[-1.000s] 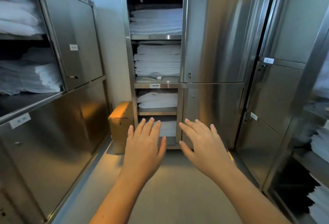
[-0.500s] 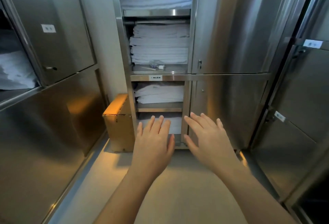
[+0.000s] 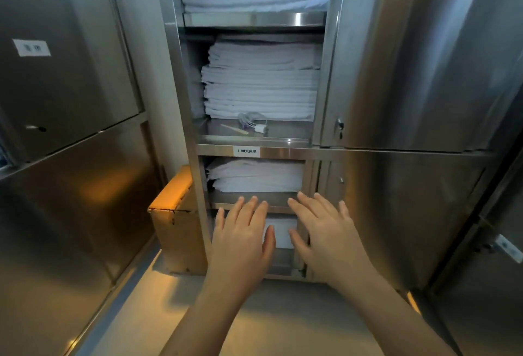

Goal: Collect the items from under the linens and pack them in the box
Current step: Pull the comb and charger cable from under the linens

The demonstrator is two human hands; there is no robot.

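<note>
Head view: both hands reach flat toward the open steel cabinet (image 3: 396, 154). The left hand (image 3: 240, 239) and right hand (image 3: 329, 238) are side by side, fingers (image 3: 250, 208) straight and spread, holding nothing (whether they touch a shelf edge I cannot tell). The items, a coiled cable (image 3: 253, 123) with a white plug and a thin stick (image 3: 233, 129), lie on the shelf (image 3: 285, 140) at the foot of the tall stack of folded linens (image 3: 260, 81), above the hands. The cardboard box (image 3: 175, 214) stands on the floor (image 3: 283, 313), against the cabinet's left side. Collection looks not yet begun; this is the approach. Next, I judge, the hands must rise to that shelf, one easing up the linens while the other draws out the cable.
</note>
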